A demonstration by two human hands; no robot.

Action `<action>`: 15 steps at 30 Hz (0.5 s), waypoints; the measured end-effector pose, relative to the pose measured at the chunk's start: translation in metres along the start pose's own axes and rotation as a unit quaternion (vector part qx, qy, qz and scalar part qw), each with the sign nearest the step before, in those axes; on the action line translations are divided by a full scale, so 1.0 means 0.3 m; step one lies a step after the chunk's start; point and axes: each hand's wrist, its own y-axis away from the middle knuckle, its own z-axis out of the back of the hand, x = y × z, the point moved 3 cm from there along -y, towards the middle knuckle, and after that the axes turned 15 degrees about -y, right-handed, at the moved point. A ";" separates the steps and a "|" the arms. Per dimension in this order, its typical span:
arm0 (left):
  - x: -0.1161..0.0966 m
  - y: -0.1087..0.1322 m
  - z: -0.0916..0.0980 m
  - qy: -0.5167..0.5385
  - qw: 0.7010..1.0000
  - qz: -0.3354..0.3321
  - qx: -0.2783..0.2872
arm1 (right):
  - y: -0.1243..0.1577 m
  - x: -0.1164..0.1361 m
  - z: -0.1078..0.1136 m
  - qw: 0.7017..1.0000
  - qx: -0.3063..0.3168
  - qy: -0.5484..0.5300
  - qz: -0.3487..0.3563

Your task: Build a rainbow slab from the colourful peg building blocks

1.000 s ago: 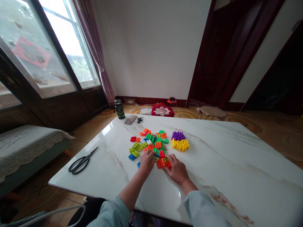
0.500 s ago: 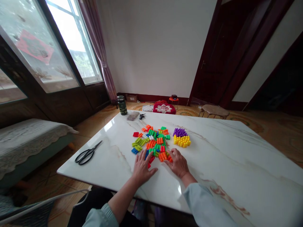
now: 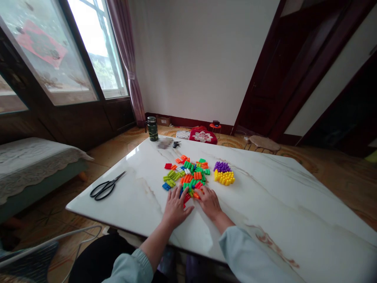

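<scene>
The pile of coloured blocks [image 3: 188,175] lay on the marble table [image 3: 265,204], its near edge under both sets of fingertips. The left hand [image 3: 176,206] rested flat, fingers spread and holding nothing. The right hand [image 3: 209,202] lay beside it, its fingers touching orange pieces; whether they pinched one could not be told. Beyond the right fingers sat a yellow cluster [image 3: 224,177] against a purple cluster [image 3: 221,167]. Scissors [image 3: 106,186] lay well left of the left fingers.

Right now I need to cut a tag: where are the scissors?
Head view: the scissors lie on the table near its left edge, well left of the blocks and the left hand.
</scene>
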 end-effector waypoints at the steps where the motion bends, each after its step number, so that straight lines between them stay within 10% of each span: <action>1: 0.001 0.000 -0.001 0.002 1.000 0.000 -0.007 | -0.005 -0.006 -0.001 1.000 -0.011 -0.019 -0.007; 8: 0.002 0.001 -0.008 0.007 1.000 0.007 -0.018 | 0.006 -0.211 0.121 0.961 -0.216 -0.120 -0.124; 15: 0.002 -0.005 -0.014 -0.011 1.000 0.002 -0.018 | 0.003 -0.381 0.161 0.963 -0.153 -0.057 -0.216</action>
